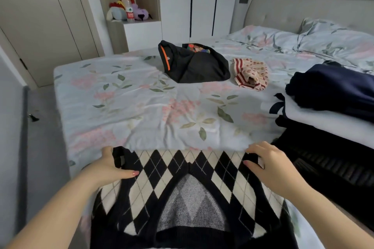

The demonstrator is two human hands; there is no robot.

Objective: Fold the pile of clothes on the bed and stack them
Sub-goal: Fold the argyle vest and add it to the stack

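A black-and-cream argyle knit vest (188,194) hangs spread in front of me over the near edge of the bed. My left hand (113,166) pinches its left shoulder, thumb on top. My right hand (269,163) grips its right shoulder the same way. At the right edge sits a stack of folded clothes (327,111), dark navy on top, white below, black underneath. Farther back on the floral sheet lie a crumpled black garment with an orange stripe (194,64) and a pink patterned piece with red stripes (251,74).
The bed (125,99) has a pale floral sheet and pillows (315,36) at the headboard. A white wardrobe and a shelf with plush toys and a bottle (129,10) stand behind. A door is at the far left.
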